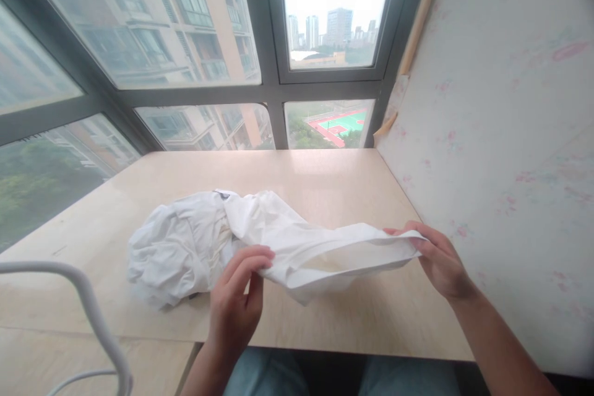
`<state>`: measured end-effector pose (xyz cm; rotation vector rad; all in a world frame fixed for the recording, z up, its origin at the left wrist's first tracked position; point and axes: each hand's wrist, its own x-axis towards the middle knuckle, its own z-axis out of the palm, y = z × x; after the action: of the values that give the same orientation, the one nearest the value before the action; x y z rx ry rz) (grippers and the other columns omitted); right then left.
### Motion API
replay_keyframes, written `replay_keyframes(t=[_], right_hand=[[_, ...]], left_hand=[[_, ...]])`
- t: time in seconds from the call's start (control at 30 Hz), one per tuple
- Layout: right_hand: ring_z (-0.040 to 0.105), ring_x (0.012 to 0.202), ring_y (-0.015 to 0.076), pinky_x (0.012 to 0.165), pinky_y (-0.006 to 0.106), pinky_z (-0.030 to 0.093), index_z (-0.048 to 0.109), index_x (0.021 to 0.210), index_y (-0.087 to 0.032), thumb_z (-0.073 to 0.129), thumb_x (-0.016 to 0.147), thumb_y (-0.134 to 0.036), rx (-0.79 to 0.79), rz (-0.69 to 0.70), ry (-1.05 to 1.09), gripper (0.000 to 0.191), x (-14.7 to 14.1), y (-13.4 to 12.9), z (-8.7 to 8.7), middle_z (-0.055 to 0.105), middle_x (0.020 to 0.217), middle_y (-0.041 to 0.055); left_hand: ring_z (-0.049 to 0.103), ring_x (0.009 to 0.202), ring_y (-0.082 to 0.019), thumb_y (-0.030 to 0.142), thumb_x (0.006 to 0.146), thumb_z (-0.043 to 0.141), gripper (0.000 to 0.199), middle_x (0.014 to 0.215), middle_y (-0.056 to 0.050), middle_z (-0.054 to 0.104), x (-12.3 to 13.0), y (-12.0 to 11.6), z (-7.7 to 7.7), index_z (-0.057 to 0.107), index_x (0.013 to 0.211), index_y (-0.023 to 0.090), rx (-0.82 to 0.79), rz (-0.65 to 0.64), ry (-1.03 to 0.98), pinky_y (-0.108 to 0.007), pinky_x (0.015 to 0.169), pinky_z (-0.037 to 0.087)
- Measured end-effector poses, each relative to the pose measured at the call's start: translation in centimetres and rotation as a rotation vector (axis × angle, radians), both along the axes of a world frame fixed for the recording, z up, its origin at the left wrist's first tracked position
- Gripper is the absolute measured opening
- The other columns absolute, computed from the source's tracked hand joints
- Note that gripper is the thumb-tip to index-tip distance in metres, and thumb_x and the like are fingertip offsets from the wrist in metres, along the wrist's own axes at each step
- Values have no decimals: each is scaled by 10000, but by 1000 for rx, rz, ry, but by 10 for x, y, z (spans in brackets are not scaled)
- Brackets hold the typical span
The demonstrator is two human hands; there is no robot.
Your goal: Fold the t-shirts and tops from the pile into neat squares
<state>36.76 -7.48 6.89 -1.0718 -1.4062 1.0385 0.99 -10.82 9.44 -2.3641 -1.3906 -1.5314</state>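
Two bare hands stretch one edge of thin, creased white cloth (278, 223) above the smooth, pale wood-grain counter (325, 179). The left hand (239, 297) pinches the near edge, fingers closed on the fabric; the right hand (440, 260) grips the far-right corner between closed fingers. Left of them, the rest bunches into a rounded, wrinkled heap on the counter.

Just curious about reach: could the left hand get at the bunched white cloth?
Probably yes: nothing visible blocks the left hand from the bunched white cloth beside it, though that hand is pinching the stretched fabric.
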Motion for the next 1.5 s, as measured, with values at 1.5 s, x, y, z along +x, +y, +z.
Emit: replay_keyframes(t=[1.5], right_hand=[[569,652,161,625,290,437,653,990,-194,539,911,-478,430,-802,-506,316,27,32,68,695,875,41]], left_hand=[[578,698,-185,441,980,429,332,772,-47,658,-36,94,40,636,922,188,-3,746,120,-262,622,336]])
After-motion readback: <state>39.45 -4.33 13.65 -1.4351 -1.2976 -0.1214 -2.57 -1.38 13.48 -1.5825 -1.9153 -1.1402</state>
